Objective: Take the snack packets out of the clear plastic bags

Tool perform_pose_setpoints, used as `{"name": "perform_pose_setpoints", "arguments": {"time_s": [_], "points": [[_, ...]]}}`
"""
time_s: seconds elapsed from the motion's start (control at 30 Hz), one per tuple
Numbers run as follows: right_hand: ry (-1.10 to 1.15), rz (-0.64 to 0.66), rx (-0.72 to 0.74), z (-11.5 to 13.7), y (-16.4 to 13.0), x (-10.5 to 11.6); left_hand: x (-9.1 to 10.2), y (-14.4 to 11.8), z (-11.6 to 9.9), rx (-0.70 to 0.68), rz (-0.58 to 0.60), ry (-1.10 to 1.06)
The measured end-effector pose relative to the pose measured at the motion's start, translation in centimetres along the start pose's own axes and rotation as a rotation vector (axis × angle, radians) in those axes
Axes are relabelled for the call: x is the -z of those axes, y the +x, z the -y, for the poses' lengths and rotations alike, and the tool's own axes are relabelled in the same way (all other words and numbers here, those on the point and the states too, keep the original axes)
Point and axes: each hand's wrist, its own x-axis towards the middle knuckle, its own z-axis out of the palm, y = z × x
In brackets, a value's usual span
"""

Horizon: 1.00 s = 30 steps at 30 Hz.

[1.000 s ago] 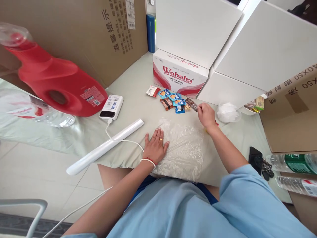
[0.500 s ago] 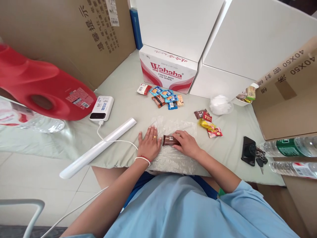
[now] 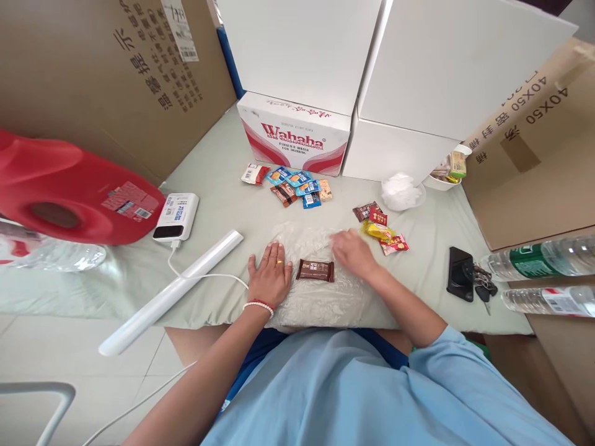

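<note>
The right hand (image 3: 352,253) no longer reaches to the far heap of snack packets (image 3: 297,184); half a second ago its grip lay on the brown chocolate bar (image 3: 315,270), and now it is off it, open and blurred, just beyond the bar's right end. The bar, earlier pinched in that grip by the heap, now lies free on the clear plastic bag (image 3: 325,297).
</note>
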Motion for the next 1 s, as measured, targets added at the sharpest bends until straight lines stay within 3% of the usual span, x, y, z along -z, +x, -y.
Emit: {"name": "perform_pose_setpoints", "arguments": {"time_s": [0.1,0.2,0.27,0.4,0.5,0.63,0.8,0.9,1.0], "points": [[-0.195,-0.057,-0.188,-5.1,3.7,3.0,0.1,0.0,0.0,0.004,-0.008,-0.01],[-0.309,0.188,-0.356,-9.4,6.8,5.0,0.0,0.1,0.1,0.002,-0.013,-0.025],[-0.339,0.31,-0.387,-11.0,8.1,5.5,0.0,0.1,0.1,-0.001,-0.018,-0.033],[-0.392,0.302,-0.404,-11.6,9.3,6.1,-0.1,0.1,0.1,0.003,-0.023,-0.041],[-0.394,0.181,-0.395,-9.8,8.9,7.0,-0.1,0.1,0.0,0.009,-0.016,-0.043],[-0.265,-0.033,-0.208,-3.6,5.6,6.7,0.0,0.1,0.0,0.01,-0.007,-0.044],[-0.227,0.063,0.166,4.8,-0.4,1.2,0.0,0.0,0.0,0.005,-0.015,-0.055],[-0.235,0.095,0.234,6.4,-2.7,-1.7,0.0,-0.1,-0.1,-0.001,-0.028,-0.064],[-0.168,0.08,0.184,6.3,-3.5,-2.3,0.1,-0.2,-0.1,-0.006,-0.032,-0.07]]}}
